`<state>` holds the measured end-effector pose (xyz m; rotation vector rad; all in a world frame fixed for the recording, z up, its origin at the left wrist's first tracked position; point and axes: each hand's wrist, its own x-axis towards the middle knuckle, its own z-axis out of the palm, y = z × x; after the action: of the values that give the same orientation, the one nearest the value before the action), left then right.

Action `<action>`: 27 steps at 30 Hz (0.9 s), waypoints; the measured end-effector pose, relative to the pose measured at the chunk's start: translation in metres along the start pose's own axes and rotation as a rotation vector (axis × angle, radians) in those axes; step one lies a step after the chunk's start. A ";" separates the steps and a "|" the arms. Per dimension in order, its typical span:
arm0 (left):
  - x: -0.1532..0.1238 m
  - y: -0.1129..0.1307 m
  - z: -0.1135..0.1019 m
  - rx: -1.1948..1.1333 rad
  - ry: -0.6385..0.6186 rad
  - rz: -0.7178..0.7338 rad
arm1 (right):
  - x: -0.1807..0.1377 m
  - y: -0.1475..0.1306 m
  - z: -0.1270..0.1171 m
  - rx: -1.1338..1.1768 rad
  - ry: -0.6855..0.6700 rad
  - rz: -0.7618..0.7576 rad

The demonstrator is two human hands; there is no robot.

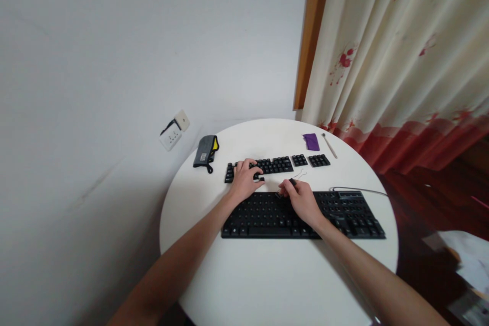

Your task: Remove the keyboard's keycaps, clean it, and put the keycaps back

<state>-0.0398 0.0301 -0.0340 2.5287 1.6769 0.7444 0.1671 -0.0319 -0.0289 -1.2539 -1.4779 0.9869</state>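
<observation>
A black keyboard [344, 216] lies across the round white table [267, 285]. Behind it, loose black keycaps [275, 165] are laid out in rows, with two smaller keycap groups [308, 160] to their right. My left hand [246, 179] rests on the left part of the keycap rows, its fingers curled over them. My right hand [300, 197] hovers over the keyboard's top edge, fingers pinched on a small dark piece that looks like a keycap. A thin wire keycap puller [300, 175] lies between the keycap rows and the keyboard.
A grey and yellow pouch [205, 151] lies at the table's back left. A purple cloth [311, 141] and a thin stick [329, 145] lie at the back right. The keyboard cable [362, 190] runs off right. A wall socket [173, 130], a curtain [397, 51].
</observation>
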 end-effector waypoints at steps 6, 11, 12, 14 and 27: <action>0.000 -0.003 0.004 0.009 0.053 -0.034 | 0.000 0.000 0.000 0.000 0.000 0.005; 0.001 -0.004 0.006 0.020 0.073 -0.076 | 0.000 0.001 0.000 -0.007 -0.010 -0.008; 0.001 -0.004 0.006 0.021 0.075 -0.082 | 0.000 0.001 0.000 -0.011 -0.013 -0.010; 0.002 -0.004 0.006 0.023 0.075 -0.094 | -0.001 0.000 0.000 -0.017 -0.023 -0.011; 0.001 0.000 0.000 -0.039 0.096 -0.050 | -0.004 -0.025 -0.022 -0.196 -0.354 -0.221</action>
<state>-0.0394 0.0309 -0.0334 2.4520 1.7286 0.8995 0.1827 -0.0397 -0.0001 -1.0551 -1.9832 0.9660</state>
